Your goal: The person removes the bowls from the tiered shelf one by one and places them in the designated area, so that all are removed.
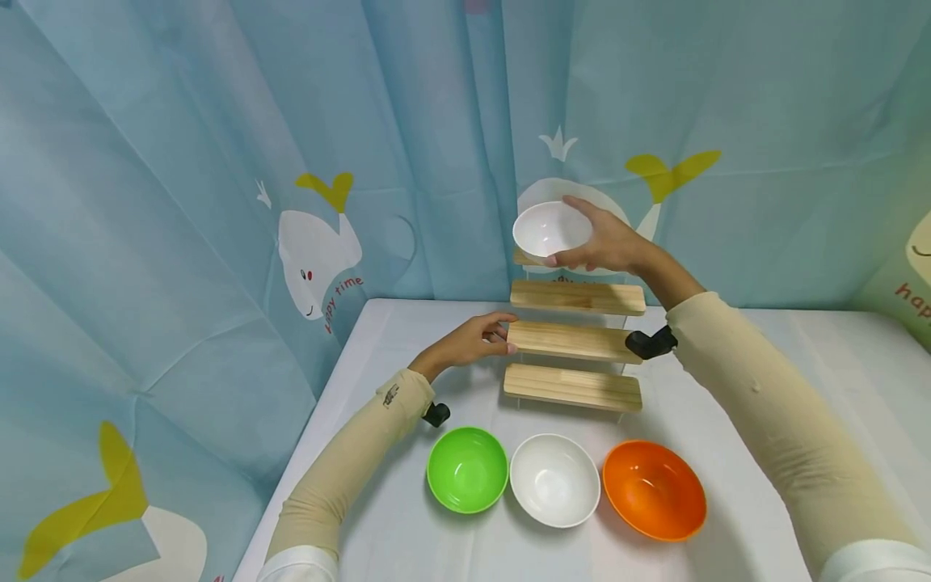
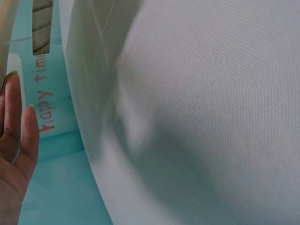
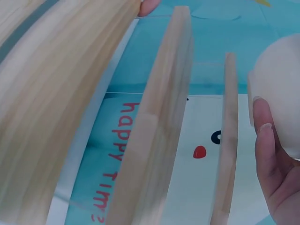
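Observation:
My right hand (image 1: pixel 607 240) grips a white bowl (image 1: pixel 549 228) by its right side, thumb and fingers at the rim. The bowl is at the top board (image 1: pixel 525 258) of a stepped wooden shelf rack; whether it touches that board I cannot tell. In the right wrist view the bowl (image 3: pixel 283 93) shows beside the fingers, past the edges of the boards (image 3: pixel 154 117). Lower down, my left hand (image 1: pixel 469 339) pinches the left end of the rack's third board (image 1: pixel 575 340) between thumb and fingers. The left wrist view shows only part of this hand (image 2: pixel 16 140).
In front of the rack's lowest board (image 1: pixel 575 388), a green bowl (image 1: pixel 468 470), another white bowl (image 1: pixel 555 480) and an orange bowl (image 1: pixel 654 490) stand in a row on the white tablecloth (image 1: pixel 727 388). A blue whale-print curtain (image 1: pixel 451 162) hangs behind.

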{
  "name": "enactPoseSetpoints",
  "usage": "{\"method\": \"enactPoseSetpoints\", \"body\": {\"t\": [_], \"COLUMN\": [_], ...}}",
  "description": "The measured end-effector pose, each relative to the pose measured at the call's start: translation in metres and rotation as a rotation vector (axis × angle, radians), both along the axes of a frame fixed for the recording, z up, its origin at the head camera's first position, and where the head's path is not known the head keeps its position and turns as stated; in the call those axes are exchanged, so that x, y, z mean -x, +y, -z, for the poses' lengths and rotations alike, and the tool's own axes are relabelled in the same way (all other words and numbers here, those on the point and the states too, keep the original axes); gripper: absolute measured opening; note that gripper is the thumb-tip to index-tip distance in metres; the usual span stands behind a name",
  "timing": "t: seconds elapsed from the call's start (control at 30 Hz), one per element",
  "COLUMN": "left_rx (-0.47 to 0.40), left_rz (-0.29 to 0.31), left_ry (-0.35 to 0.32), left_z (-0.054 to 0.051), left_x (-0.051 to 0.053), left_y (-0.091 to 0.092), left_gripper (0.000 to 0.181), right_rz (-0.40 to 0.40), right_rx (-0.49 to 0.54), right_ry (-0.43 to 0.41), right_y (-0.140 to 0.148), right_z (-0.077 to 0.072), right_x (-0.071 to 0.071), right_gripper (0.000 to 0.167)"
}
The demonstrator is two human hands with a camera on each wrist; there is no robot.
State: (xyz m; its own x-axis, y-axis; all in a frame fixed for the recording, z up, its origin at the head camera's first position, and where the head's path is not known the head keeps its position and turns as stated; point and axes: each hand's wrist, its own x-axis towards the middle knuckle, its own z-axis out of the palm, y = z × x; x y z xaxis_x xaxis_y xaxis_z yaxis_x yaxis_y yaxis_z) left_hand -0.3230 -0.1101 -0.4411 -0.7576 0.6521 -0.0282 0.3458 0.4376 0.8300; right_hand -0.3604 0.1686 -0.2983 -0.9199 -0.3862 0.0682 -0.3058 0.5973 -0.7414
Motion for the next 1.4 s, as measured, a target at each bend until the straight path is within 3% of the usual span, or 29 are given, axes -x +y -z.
{"method": "enactPoseSetpoints", "body": {"t": [0.47, 0.93, 1.4], "left_rx": [-0.015, -0.012, -0.022], "left_rz": [0.004, -0.018, -0.031], "left_ry": [-0.015, -0.04, -0.043], "left_z": [-0.001, 0.002, 0.003], "left_x": [0.003, 0.006, 0.005], "left_y": [-0.002, -0.005, -0.007], "left_gripper": [0.061, 0.062, 0.061], "right_rz": [-0.047, -0.046, -0.077], "right_rx": [-0.003, -0.028, -0.016], "right_ry": [0.048, 0.1, 0.088], "right_y": [0.017, 0.035, 0.047], "right_z": [0.003, 0.019, 0.029], "right_x": [-0.032, -0.053, -0.071], "right_gripper": [0.115, 0.115, 0.114]}}
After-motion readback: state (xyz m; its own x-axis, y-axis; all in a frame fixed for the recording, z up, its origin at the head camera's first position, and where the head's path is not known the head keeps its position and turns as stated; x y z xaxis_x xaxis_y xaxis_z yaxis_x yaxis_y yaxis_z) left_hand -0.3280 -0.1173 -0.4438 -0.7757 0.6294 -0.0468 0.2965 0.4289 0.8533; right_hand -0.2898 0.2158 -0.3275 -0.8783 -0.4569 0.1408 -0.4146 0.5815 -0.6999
